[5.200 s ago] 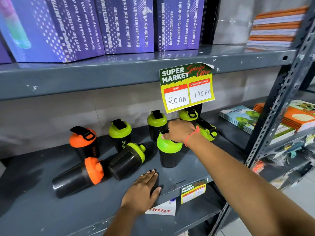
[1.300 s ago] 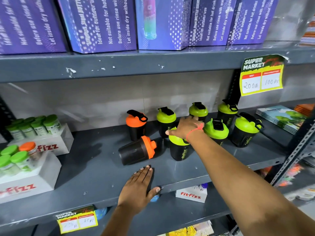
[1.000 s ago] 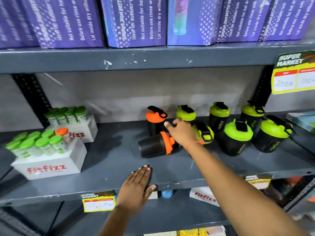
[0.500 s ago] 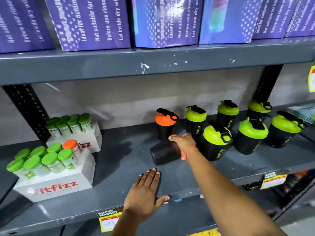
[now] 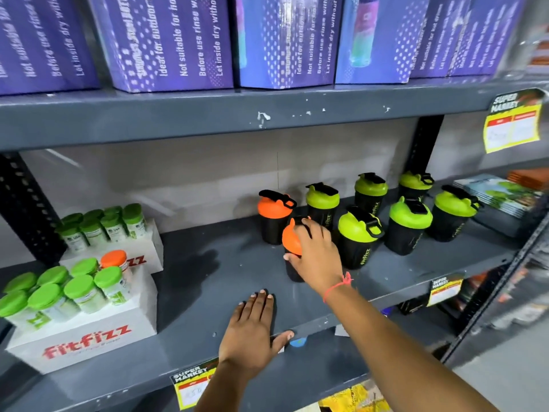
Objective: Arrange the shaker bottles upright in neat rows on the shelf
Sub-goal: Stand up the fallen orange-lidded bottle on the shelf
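Orange-lidded shaker [image 5: 290, 243], seemingly upright, gripped by right hand [image 5: 316, 257]; left hand [image 5: 252, 331] flat

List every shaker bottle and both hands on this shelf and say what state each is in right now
Back orange-lid shaker: upright, lid on.
Front orange-lid shaker: nearly upright, gripped at the lid.
Six green-lid shakers: all upright, lids on, in two rows.
Right hand: closed over the front orange lid.
Left hand: open, flat on the shelf edge.

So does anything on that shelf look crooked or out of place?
Only the orange-lidded shaker under the right hand: it tilts, not yet standing straight. The other shakers stand upright in two rows. Paint is chipped on the upper shelf edge.
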The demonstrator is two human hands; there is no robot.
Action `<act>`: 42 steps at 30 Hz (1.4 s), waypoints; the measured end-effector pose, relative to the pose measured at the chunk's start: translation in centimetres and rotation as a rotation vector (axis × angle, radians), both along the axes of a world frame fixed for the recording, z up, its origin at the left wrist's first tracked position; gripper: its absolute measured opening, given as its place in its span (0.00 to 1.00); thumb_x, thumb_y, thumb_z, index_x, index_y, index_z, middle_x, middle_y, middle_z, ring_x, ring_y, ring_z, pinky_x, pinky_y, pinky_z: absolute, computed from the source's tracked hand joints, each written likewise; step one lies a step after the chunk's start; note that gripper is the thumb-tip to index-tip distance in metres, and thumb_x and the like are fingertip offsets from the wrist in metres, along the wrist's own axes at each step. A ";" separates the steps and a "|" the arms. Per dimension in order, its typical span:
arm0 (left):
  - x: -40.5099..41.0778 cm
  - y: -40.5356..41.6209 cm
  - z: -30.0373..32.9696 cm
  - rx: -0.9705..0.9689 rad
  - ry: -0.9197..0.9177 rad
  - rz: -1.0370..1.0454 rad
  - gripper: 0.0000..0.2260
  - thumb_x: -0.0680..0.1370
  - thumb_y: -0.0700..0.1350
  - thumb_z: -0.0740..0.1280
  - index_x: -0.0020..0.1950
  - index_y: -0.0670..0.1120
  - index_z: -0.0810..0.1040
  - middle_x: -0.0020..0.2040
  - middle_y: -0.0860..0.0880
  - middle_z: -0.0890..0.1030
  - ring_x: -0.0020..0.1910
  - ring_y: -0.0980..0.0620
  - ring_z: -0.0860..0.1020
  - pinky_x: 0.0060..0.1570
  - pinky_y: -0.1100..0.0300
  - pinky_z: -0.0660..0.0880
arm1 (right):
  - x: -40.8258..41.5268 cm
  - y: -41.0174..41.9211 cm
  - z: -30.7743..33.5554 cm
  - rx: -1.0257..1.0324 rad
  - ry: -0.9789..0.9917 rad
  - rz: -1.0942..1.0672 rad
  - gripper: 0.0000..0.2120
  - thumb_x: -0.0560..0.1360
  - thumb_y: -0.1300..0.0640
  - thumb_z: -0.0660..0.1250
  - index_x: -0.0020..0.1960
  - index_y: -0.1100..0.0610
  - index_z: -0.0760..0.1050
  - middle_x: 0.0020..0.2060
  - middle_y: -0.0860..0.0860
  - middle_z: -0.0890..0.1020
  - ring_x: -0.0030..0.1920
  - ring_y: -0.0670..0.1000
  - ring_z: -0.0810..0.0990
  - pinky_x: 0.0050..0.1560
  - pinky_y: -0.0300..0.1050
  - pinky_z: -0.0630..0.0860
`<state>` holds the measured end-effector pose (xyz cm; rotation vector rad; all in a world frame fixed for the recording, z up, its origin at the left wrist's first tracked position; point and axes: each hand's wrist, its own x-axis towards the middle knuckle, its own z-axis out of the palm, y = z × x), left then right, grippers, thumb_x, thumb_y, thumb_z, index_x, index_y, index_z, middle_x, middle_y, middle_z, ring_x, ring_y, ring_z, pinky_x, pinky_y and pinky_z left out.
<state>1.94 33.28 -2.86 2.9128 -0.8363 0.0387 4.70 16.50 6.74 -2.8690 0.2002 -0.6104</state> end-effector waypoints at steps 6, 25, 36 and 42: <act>0.1 0.2 -0.2 -0.026 -0.016 -0.018 0.36 0.74 0.68 0.44 0.74 0.47 0.44 0.77 0.47 0.49 0.75 0.49 0.47 0.73 0.52 0.44 | 0.8 0.2 4.4 0.255 -0.045 0.062 0.25 0.68 0.57 0.65 0.64 0.49 0.68 0.70 0.52 0.65 0.72 0.56 0.57 0.67 0.58 0.63; 0.4 0.2 -0.7 -0.040 -0.025 -0.004 0.49 0.60 0.73 0.22 0.74 0.48 0.44 0.77 0.48 0.50 0.75 0.49 0.48 0.73 0.52 0.44 | 2.0 -1.8 9.8 -0.230 0.765 0.142 0.40 0.69 0.50 0.71 0.74 0.49 0.54 0.75 0.53 0.57 0.73 0.58 0.56 0.68 0.52 0.63; 0.3 0.1 -0.6 -0.009 -0.025 0.001 0.36 0.74 0.69 0.43 0.74 0.47 0.44 0.77 0.48 0.49 0.75 0.49 0.48 0.73 0.53 0.44 | 2.4 -1.1 10.1 -0.127 0.782 0.135 0.33 0.67 0.51 0.71 0.69 0.55 0.63 0.63 0.54 0.75 0.51 0.56 0.75 0.40 0.44 0.73; 0.3 0.1 -0.7 -0.010 -0.003 0.014 0.38 0.71 0.70 0.39 0.74 0.48 0.43 0.77 0.49 0.49 0.76 0.49 0.47 0.73 0.53 0.43 | 2.6 -0.3 8.7 -0.161 0.605 -0.017 0.36 0.65 0.37 0.68 0.65 0.58 0.67 0.53 0.53 0.79 0.56 0.58 0.76 0.54 0.51 0.71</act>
